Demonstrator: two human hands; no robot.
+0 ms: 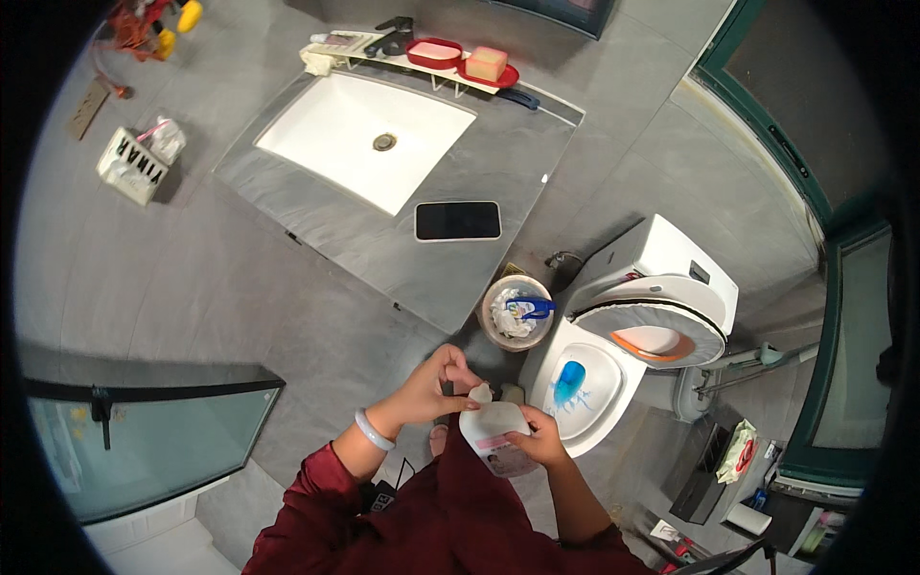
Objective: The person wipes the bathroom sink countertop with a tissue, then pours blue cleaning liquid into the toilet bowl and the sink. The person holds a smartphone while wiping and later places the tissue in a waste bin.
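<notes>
My right hand [540, 437] grips a white plastic bottle [496, 431] by its side, in front of my dark red clothing. The bottle has a printed label with pink on it. At its top, my left hand [435, 384], with a pale bangle at the wrist, has thumb and fingers at the white cap [480, 394]. Whether the cap is loose from the neck I cannot tell. Just right of the bottle is a white toilet bowl [614, 381] with its padded seat [650, 327] raised. Blue liquid [570, 383] lies inside the bowl.
A waste bin [489, 330] holding crumpled tissue and a blue-and-white package stands between toilet and grey counter [345, 237]. A phone [458, 221] lies beside the white sink [338, 129]. Soap dishes [434, 63] line a shelf behind it. A glass door [158, 438] stands at left.
</notes>
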